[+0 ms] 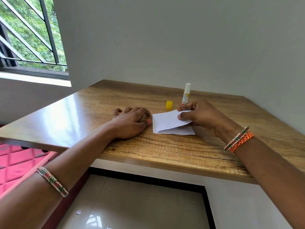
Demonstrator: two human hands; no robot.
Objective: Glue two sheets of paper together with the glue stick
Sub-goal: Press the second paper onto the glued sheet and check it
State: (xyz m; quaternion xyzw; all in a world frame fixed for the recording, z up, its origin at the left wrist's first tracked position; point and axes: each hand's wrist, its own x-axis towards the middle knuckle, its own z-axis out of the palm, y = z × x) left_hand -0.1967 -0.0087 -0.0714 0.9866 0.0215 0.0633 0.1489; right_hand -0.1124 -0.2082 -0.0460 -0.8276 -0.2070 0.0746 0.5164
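Observation:
Two small white sheets lie stacked on the wooden table (165,149). The upper sheet (166,121) is lifted at its right edge, pinched between thumb and fingers of my right hand (203,118). The lower sheet (181,131) stays flat beneath it, joined with it along the left edge. My left hand (132,123) rests palm down on the table just left of the sheets, fingers relaxed, holding nothing. Behind the sheets the glue stick (186,94) stands upright with its cap off. Its yellow cap (169,104) sits on the table to its left.
A white wall runs along the table's back and right sides. The window (29,35) with bars is at the upper left. Below the table's near edge I see a tiled floor (132,204) and a pink cushion (16,166) at the left.

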